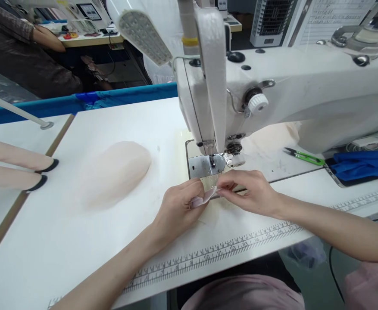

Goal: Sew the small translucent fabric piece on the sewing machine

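Just in front of the needle plate [201,166] of a white sewing machine [292,82], both my hands pinch one small piece of pale fabric [202,199]. My left hand [180,206] is closed round its left end, with the thumb and curled fingers on it. At the other end, my right hand [248,191] grips the edge between thumb and fingertips. The presser foot [212,161] stands just behind the fabric; whether they touch I cannot tell. To the left, a sheer beige fabric piece [119,170] lies flat on the white table [111,245].
Green thread snips [305,157] lie right of the needle, beside blue cloth [365,163] on a dark flat device. A printed ruler [208,258] runs along the front edge. Two beige padded bars [14,155] jut in from the left. Another person [20,51] sits beyond the blue-edged table.
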Tool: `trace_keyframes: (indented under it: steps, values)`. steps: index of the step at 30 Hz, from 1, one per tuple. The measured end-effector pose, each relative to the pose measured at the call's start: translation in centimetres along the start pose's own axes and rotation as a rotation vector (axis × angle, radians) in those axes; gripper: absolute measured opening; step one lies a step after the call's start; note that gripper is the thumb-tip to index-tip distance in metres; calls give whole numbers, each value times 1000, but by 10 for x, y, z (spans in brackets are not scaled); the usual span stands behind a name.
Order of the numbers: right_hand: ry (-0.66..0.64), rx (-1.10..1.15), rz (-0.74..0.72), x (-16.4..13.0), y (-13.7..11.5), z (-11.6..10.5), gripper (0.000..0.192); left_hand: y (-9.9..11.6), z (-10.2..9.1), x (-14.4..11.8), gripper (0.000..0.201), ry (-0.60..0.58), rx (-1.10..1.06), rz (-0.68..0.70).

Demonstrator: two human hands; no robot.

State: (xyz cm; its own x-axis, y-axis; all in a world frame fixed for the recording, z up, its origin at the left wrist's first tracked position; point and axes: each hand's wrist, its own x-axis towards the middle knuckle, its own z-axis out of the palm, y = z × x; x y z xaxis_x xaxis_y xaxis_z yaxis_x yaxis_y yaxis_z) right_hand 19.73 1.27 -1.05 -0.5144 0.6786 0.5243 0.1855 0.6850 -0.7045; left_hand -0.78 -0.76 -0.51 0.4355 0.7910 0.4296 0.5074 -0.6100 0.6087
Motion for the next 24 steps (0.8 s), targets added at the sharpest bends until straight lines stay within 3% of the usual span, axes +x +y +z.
trace_keyframes:
  steps: [6, 17, 24]
  values:
    - [-16, 18, 39, -1, 1, 1, 16, 2, 0, 1, 35, -5, -36, -12]
    - [-27, 26, 63, 0, -2, 0, 5, 5, -1, 4, 35, 8, -7, -6]
    - [-35, -24, -24, 1, -2, -1, 7, 5, 0, 3, 37, 4, -22, -2]
